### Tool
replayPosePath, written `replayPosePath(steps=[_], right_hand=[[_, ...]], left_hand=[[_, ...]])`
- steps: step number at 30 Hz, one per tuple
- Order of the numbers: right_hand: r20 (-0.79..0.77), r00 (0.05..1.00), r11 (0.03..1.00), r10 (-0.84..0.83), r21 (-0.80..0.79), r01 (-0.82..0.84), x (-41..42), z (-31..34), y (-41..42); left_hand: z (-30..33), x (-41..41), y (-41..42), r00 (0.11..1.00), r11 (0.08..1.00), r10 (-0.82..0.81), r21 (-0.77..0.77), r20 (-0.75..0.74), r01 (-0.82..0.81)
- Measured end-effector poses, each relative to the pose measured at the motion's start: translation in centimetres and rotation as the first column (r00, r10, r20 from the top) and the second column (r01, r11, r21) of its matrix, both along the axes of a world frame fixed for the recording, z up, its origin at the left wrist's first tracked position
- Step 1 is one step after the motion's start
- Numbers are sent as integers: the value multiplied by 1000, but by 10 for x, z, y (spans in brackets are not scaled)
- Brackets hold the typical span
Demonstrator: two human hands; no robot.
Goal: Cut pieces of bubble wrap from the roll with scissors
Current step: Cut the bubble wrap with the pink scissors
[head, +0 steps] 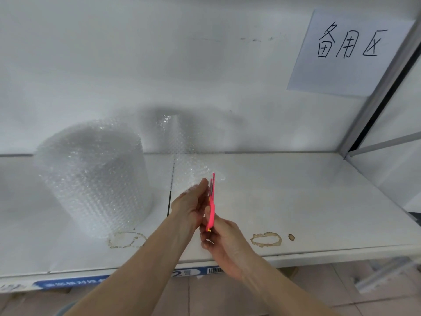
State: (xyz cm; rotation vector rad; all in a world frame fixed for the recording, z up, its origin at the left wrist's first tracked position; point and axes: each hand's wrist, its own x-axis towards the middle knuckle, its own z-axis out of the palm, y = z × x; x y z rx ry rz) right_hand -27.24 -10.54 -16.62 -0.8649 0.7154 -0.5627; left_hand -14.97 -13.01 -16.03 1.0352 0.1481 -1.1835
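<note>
A big roll of clear bubble wrap (95,179) stands upright on the white shelf (284,201), left of centre. A loose sheet of bubble wrap (184,156) runs from the roll to the right and rises toward the back wall. My left hand (190,207) pinches the near edge of that sheet. My right hand (224,245) grips pink scissors (211,206), which point up and away along the sheet's edge, right beside my left fingers. Whether the blades are apart is hard to make out.
A paper sign (348,53) with handwritten characters hangs on the back wall at the upper right. A metal shelf post (382,87) rises at the right. Brown ring stains (265,239) mark the shelf near its front edge. A blue label strip (75,283) runs along the shelf's front.
</note>
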Motion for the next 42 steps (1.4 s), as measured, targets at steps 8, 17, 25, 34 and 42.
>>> replayPosePath(steps=[8, 17, 25, 34, 42], right_hand=[[-12, 1000, 999, -28, -27, 28, 0, -3, 1], [-3, 999, 998, -39, -53, 39, 3, 0, -8], [-6, 999, 998, -42, -50, 42, 3, 0, -7], [9, 998, 997, -64, -32, 64, 10, -1, -11], [2, 998, 997, -63, -43, 63, 17, -3, -13]], left_hand=[[1, 2, 1, 1000, 1000, 0, -20, -20, 0], [0, 1, 3, 998, 1000, -29, -1, -48, 29], [6, 6, 2, 997, 998, 7, -62, -82, -13], [-9, 14, -9, 996, 997, 59, -38, -68, -61], [-9, 19, -11, 994, 996, 77, -29, -72, -80]])
